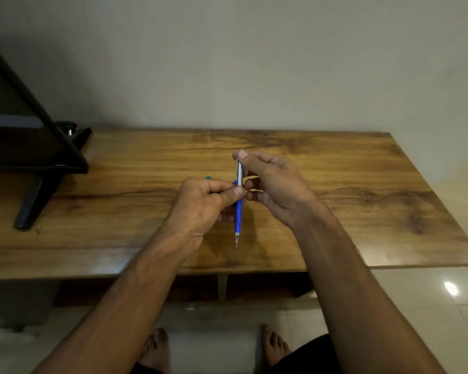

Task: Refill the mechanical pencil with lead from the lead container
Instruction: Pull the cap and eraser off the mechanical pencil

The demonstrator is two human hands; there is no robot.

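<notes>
While bare feet [157,346] rested on the tiled floor [416,292] at the near edge, both forearms reached forward over the wooden table [335,211]. Held above its middle, the mechanical pencil [238,209] stood nearly upright, metal tip toward the person, blue barrel below a silver upper section. Left hand [200,206] fingers were closed, thumb and forefinger pinching the barrel. Right hand [276,184] fingers curled loosely, its thumb and forefinger gripping the pencil's top end. Just beyond the left knuckles a small teal object [208,177] peeked out, too hidden to identify. Farther left stood a dark monitor [25,147] on its stand.
</notes>
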